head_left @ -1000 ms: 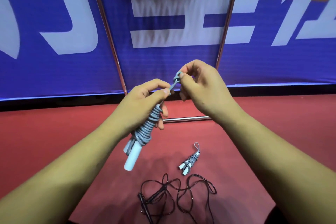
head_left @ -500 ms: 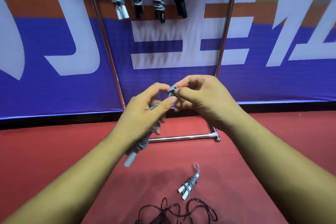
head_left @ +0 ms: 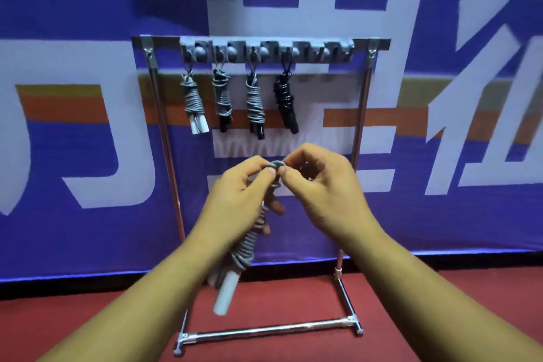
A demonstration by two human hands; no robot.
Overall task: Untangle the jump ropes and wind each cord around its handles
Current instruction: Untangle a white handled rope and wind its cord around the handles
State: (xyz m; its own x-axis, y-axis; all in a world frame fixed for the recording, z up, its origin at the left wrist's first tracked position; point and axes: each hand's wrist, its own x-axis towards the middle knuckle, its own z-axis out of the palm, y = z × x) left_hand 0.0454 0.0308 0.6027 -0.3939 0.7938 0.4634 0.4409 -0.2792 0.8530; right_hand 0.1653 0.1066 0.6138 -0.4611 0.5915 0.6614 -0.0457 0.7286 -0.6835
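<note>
grey jump rope (head_left: 245, 247) coiled round white handles | left hand (head_left: 235, 200) grip clamped on it; right hand (head_left: 323, 188) grip pinching its loop | rack (head_left: 360, 114): four wound ropes (head_left: 255, 103)

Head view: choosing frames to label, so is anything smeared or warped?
In the head view, motion blur smears the hook rail; the rack posts converge downward, likely wide-angle distortion; left hand, right hand and the wound grey jump rope they hold are fairly sharp.

Here's what I see on my feed: the rack (head_left: 360, 126) stands on the floor (head_left: 440, 303) in front of the banner (head_left: 88, 156). Four wound ropes (head_left: 255, 103) hang in a row off the left part of its hook rail (head_left: 311, 51). Left grip (head_left: 235, 200) and right grip (head_left: 323, 188) are in front, below those, with the rope bundle (head_left: 246, 247) between them.
</note>
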